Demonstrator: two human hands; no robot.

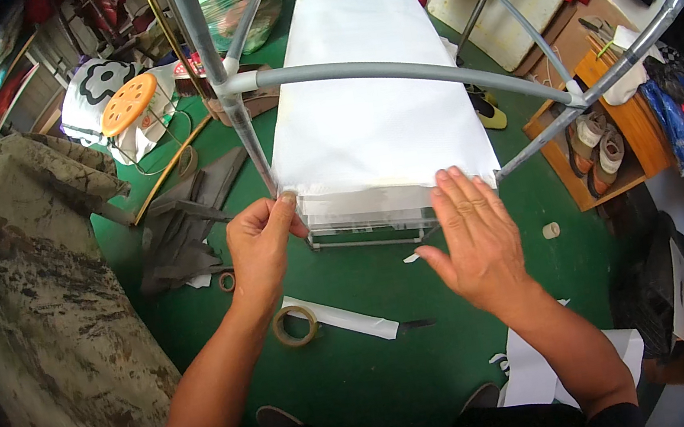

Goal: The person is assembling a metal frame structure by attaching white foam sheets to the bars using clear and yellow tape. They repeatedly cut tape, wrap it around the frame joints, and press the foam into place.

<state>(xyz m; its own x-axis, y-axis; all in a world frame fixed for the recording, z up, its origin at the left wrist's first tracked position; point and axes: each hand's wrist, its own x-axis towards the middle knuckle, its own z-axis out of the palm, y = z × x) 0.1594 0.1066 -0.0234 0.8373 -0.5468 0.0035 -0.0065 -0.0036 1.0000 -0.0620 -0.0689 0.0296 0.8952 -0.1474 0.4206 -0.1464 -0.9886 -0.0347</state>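
Note:
A long white sheet lies over the low part of a grey tube frame. Along its near edge runs a strip of clear tape, with a see-through band hanging below it. At the left near corner my left hand is closed, thumb and curled fingers pinching the tape's end. My right hand lies open at the right end of this edge, fingers stretched and touching the strip. On the floor between my forearms are a roll of tape and a white strip with a dark end.
Upright tubes stand beside both corners. Camouflage cloth drapes at the left, near grey fabric and an orange round seat. Shoes sit in a wooden box at the right. White paper lies by my right foot.

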